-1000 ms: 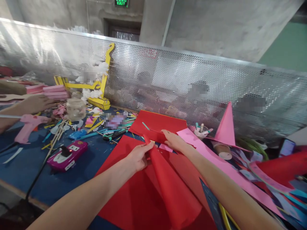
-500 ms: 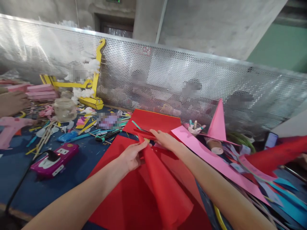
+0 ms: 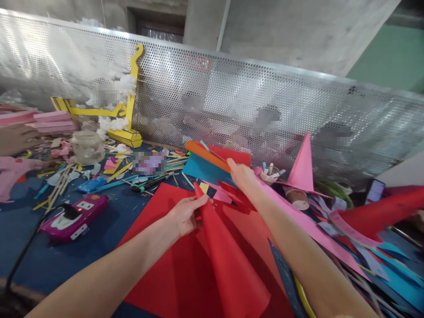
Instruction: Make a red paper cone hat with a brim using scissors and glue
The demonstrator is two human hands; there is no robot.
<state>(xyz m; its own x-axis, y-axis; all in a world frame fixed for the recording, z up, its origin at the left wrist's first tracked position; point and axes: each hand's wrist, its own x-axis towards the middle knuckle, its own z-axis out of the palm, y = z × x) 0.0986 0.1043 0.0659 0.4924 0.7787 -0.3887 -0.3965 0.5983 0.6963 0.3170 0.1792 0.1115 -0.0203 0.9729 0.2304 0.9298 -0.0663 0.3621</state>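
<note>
My left hand (image 3: pixel 187 214) pinches the narrow tip of a rolled red paper cone (image 3: pixel 228 256), whose wide end flares toward me. Under it lies a large red sheet (image 3: pixel 159 256). Farther back, my right hand (image 3: pixel 243 176) is closed at the edge of a raised sheet, orange (image 3: pixel 207 154) in front with red (image 3: pixel 240 155) behind. A thin teal-tipped stick (image 3: pixel 204 146) runs toward its fingers; whether they grip it too I cannot tell. Blue paper (image 3: pixel 200 170) shows below the raised sheet. Small pink (image 3: pixel 220 194) and yellow (image 3: pixel 203 187) pieces lie between my hands.
On the left are a purple power strip (image 3: pixel 76 218), a glass jar (image 3: pixel 88 148), a pink glue gun (image 3: pixel 15 172) and another person's hand (image 3: pixel 16 139). A yellow harp-like frame (image 3: pixel 132 97) stands behind. Rightward are a pink cone (image 3: pixel 302 163), a pink strip (image 3: pixel 308 221) and a phone (image 3: pixel 375 191).
My right hand has moved up and right, away from the cone tip, lifting the back sheet and uncovering blue paper. My left hand keeps its pinch on the cone.
</note>
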